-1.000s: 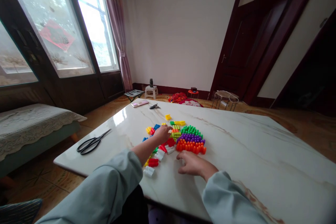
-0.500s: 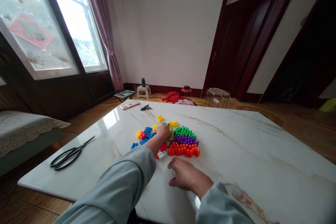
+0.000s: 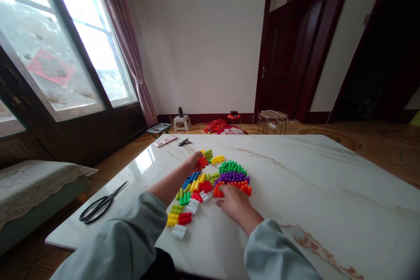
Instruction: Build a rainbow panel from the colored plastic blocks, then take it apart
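A flat build of plastic blocks [image 3: 233, 178] lies on the white marble table [image 3: 311, 192], in rows of green, purple and orange. My right hand [image 3: 233, 203] rests at its near left corner, fingers curled against the orange row. My left hand [image 3: 194, 162] reaches further out and is closed on a small bunch of red, green and yellow blocks [image 3: 204, 159]. Loose blocks [image 3: 187, 197] in blue, yellow, green, red and white are strewn under and beside my left forearm. A yellow block [image 3: 218, 159] lies just beyond the build.
Black scissors [image 3: 100, 204] lie near the table's left edge. A pink phone-like object [image 3: 165, 141] and a small dark tool [image 3: 184, 142] sit at the far left corner. A bed [image 3: 36, 183] stands left; stools and a dark door are beyond.
My left hand has moved away from me to the far loose blocks and closed on a bunch. My right hand slid forward to the orange row. My head shifted, exposing more loose blocks.
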Demonstrator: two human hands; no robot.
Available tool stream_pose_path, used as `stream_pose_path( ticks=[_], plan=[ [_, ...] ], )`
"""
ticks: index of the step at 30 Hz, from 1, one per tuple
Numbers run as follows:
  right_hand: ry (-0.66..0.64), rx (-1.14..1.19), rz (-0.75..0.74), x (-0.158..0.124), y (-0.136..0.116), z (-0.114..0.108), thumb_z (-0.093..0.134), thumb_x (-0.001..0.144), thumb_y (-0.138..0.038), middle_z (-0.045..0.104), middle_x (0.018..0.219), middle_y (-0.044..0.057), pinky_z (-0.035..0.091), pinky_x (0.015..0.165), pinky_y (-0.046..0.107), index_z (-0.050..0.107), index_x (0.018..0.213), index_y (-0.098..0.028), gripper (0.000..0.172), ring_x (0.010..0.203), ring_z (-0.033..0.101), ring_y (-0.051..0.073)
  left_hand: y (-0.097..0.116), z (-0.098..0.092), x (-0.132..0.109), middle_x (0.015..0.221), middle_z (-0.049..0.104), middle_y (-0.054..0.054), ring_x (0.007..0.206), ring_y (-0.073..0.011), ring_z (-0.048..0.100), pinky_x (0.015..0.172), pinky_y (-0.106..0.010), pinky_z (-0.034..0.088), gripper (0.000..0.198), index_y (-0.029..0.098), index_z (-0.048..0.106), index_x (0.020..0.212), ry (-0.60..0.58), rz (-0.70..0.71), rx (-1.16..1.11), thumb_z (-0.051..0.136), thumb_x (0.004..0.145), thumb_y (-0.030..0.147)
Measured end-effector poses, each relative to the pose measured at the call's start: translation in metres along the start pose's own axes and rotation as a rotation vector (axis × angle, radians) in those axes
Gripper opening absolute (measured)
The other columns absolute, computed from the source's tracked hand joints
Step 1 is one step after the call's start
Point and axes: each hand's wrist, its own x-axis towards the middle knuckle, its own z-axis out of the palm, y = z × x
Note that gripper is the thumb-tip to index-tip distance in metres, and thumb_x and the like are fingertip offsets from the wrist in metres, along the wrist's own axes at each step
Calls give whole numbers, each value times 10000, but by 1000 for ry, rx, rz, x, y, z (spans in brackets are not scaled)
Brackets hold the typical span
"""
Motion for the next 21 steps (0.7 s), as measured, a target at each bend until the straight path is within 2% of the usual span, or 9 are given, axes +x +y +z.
stream_pose_path(
  ticks=[3,4,6,8,10,12,15,18,21],
  plan=[
    [343,236,67,10,-1,-5,617,749,-369,617,1163,162,454,893,365,594,1160,-157,463,1100,575,281,6,-6,-35,712,661,-90,539,-136,576,446,-204,400,268,144,584,864,-270,-114,-377,398,792,322],
    [420,338,79,12,-1,-6,612,747,-403,617,1158,163,465,883,368,571,1184,-149,506,1079,585,276,7,-5,-47,699,652,-84,527,-131,572,425,-193,387,262,141,577,876,-346,-155,-458,407,788,320],
    [476,574,78,16,-2,-7,587,746,-467,653,1053,141,510,787,367,557,1179,-146,539,938,638,260,10,0,-68,690,641,-73,531,-132,587,402,-179,385,252,134,567,897,-457,-215,-504,419,796,311],
    [461,793,46,18,-3,-7,583,725,-489,677,930,104,532,659,339,581,1108,-151,511,781,658,232,10,9,-84,700,636,-66,538,-129,599,407,-175,408,238,127,563,912,-530,-236,-489,441,817,308],
    [455,936,37,19,-3,-5,613,684,-464,681,845,79,527,584,308,606,1003,-151,447,703,653,212,8,22,-94,693,626,-50,518,-113,590,423,-172,426,226,128,564,917,-519,-191,-464,478,839,322],
    [465,998,76,20,-2,-3,646,643,-432,673,773,63,518,552,288,617,905,-148,387,658,642,197,4,34,-97,642,593,-17,468,-90,550,407,-160,400,222,139,569,907,-412,-85,-419,513,856,348],
    [446,1036,179,22,0,1,663,621,-399,640,665,27,492,474,266,615,826,-150,326,543,602,164,-5,42,-90,526,508,29,377,-68,448,357,-159,308,223,151,572,819,-166,42,-273,524,872,362],
    [433,1072,265,25,3,4,650,637,-359,634,662,14,476,423,257,606,846,-157,295,479,574,143,-15,28,-74,481,470,43,351,-61,398,358,-173,283,233,153,569,739,128,100,-171,528,875,338],
    [387,916,287,30,7,9,633,666,-301,641,645,12,467,436,246,608,838,-167,220,471,579,140,-26,0,-60,473,460,53,341,-58,379,360,-173,283,253,151,567,774,387,98,-266,498,893,363]
  ],
)
